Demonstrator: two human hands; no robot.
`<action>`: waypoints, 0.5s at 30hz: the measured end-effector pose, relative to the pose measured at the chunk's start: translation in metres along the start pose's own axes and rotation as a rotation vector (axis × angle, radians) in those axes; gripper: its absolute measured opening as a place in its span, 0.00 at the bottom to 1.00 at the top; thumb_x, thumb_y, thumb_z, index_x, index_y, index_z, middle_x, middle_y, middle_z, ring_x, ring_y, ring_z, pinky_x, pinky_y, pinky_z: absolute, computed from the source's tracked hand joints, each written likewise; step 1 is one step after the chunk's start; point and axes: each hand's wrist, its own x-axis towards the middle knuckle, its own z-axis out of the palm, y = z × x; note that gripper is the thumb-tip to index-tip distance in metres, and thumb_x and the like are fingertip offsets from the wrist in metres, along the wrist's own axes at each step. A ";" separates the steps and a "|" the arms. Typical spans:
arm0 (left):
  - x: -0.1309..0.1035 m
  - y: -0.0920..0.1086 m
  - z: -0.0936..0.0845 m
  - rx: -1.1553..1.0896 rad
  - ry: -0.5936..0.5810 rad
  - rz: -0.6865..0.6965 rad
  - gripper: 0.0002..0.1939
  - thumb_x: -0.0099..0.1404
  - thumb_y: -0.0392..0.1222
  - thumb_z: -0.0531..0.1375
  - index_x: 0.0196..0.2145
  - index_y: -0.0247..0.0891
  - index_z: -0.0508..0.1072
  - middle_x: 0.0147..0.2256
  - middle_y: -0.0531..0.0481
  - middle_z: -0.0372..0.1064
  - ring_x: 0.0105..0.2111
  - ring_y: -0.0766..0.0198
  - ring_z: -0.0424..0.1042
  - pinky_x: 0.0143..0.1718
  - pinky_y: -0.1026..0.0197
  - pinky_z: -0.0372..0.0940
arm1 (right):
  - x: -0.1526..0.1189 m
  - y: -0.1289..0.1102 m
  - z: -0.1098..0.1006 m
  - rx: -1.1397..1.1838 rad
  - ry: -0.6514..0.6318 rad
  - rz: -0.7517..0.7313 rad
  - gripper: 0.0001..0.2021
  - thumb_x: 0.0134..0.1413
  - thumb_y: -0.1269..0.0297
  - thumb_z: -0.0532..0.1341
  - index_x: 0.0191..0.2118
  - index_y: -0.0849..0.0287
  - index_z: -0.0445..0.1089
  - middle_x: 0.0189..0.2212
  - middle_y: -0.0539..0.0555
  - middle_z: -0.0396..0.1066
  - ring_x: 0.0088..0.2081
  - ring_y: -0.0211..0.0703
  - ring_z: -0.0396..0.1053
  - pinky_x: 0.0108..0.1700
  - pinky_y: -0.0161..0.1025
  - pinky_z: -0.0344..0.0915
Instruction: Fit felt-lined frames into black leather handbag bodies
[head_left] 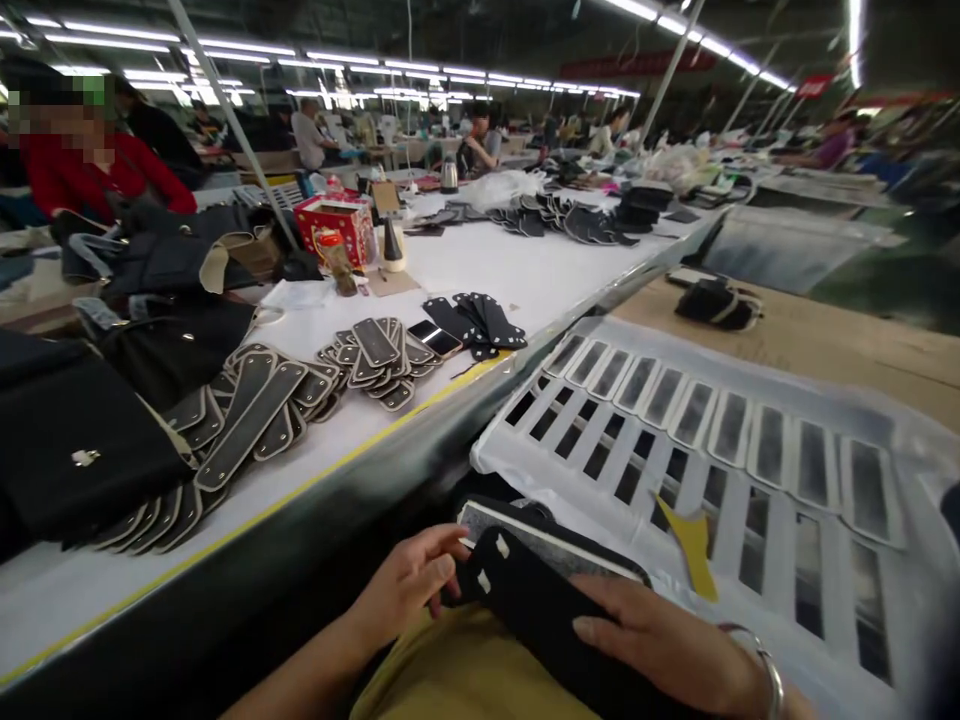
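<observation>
A long black panel (525,610) with two small metal tabs at its rounded end lies slantwise above my lap. My right hand (649,630) grips it from the right, with the thumb on top. Behind it lies a grey panel (559,538) with a white edge and a dark border, under the fingers of that hand. At the left end my left hand (411,585) has its fingers curled about the tabbed end of the black panel. The index fingertip meets the pale corner of the grey panel; some fingertips are hidden.
A white slotted plastic crate (675,510) on my right bears a row of pale-edged grey panels (727,425) and a yellow piece (694,550). Trimmed strips (255,420), a phone (435,338), black pieces (480,320) and black bags (82,440) lie on the white table (450,265). A person in red (112,175) sits opposite.
</observation>
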 end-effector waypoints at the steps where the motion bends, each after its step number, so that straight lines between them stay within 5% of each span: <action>1: 0.002 -0.001 0.011 -0.044 -0.005 -0.063 0.28 0.58 0.59 0.55 0.46 0.33 0.69 0.31 0.46 0.69 0.23 0.67 0.66 0.17 0.68 0.58 | 0.005 -0.001 0.001 -0.008 -0.024 -0.009 0.15 0.59 0.56 0.52 0.46 0.57 0.69 0.42 0.52 0.72 0.42 0.44 0.68 0.46 0.37 0.64; 5: 0.010 -0.008 0.012 -0.082 0.014 -0.197 0.22 0.59 0.57 0.56 0.30 0.31 0.73 0.19 0.52 0.64 0.16 0.72 0.61 0.17 0.68 0.55 | 0.010 0.012 0.001 -0.013 -0.086 -0.026 0.15 0.59 0.57 0.52 0.46 0.57 0.69 0.41 0.53 0.72 0.42 0.44 0.68 0.46 0.37 0.64; 10: 0.035 -0.026 -0.009 0.028 0.446 -0.082 0.17 0.59 0.52 0.58 0.39 0.36 0.75 0.35 0.47 0.73 0.32 0.65 0.68 0.31 0.66 0.61 | -0.001 0.031 -0.012 0.045 -0.093 0.013 0.21 0.59 0.52 0.52 0.54 0.55 0.66 0.48 0.54 0.69 0.47 0.47 0.67 0.52 0.40 0.62; 15: 0.067 -0.047 -0.006 -0.452 0.241 -0.205 0.24 0.54 0.49 0.64 0.47 0.37 0.72 0.41 0.45 0.73 0.39 0.60 0.70 0.42 0.60 0.62 | -0.022 0.062 -0.013 0.046 0.044 0.109 0.24 0.57 0.49 0.53 0.56 0.53 0.64 0.52 0.54 0.66 0.52 0.51 0.64 0.56 0.43 0.59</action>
